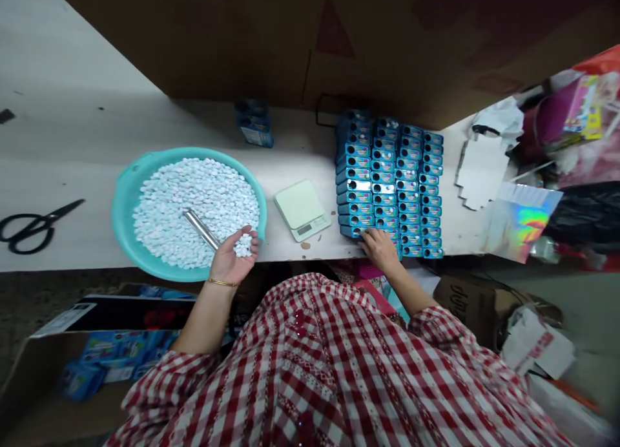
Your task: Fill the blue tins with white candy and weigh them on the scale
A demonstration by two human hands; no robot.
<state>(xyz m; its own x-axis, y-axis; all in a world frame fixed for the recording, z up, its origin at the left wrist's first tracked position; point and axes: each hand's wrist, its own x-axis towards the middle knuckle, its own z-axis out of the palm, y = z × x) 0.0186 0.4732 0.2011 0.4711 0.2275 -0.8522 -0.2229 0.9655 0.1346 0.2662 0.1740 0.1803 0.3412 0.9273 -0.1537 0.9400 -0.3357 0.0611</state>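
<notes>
Palm up, my left hand (pixel 236 256) is cupped around a small heap of white tablet-like pieces (pixel 243 245) at the right rim of a turquoise basin (pixel 124 205). Many more loose white pieces (pixel 203 182) fill the basin, and a metal tube or scoop handle (pixel 199 228) lies on them, its lower end next to my left wrist. My right hand (pixel 380 248) has its fingers bent onto the nearest small blue box (pixel 352 231) of the leftmost row. Several tight rows of such boxes (pixel 409 186) stand together, most showing a dark round opening on top.
A pale green digital scale (pixel 301 208) lies between basin and boxes. Two or so blue boxes (pixel 255 127) stand behind it, before a large cardboard carton (pixel 271 40). Black scissors (pixel 39 227) lie at left. A carton of blue packs (pixel 111 363) sits below the table edge.
</notes>
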